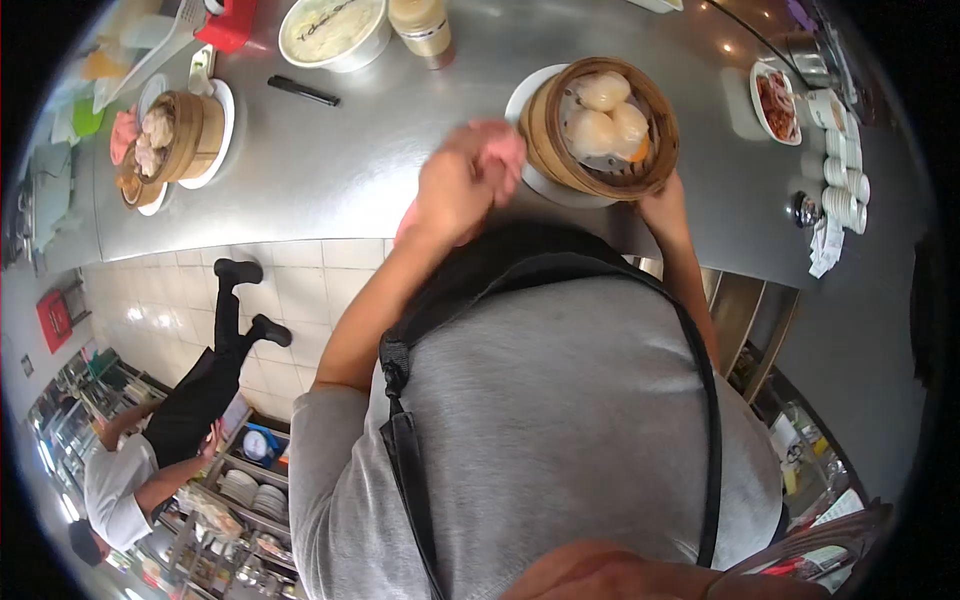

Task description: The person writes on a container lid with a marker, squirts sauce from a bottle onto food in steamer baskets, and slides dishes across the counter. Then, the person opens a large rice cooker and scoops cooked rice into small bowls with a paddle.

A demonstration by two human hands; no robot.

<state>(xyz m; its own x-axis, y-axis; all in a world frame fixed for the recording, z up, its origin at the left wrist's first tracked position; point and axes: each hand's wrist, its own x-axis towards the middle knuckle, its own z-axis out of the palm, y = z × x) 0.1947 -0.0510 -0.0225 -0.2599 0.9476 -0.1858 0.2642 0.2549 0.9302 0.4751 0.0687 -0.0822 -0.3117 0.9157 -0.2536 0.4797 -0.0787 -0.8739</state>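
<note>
A round bamboo steamer (535, 125) with several pale dumplings (605, 125) inside stands on a white plate (565, 193) at the counter's near edge. My right hand (662, 203) is at the steamer's lower right side and grips it; some of its fingers are hidden behind the wall. To the left of the steamer, my left hand (455, 190) is closed around a pink cloth (500, 148), slightly blurred. Part of the cloth hangs below the wrist.
Another steamer (200, 130) on a plate stands at left. A black marker (303, 90), white tub (335, 35) and drink cup (422, 30) lie farther back. At right are a dish of reddish food (776, 104) and stacked cups (838, 180). A co-worker (165, 440) stands behind at left.
</note>
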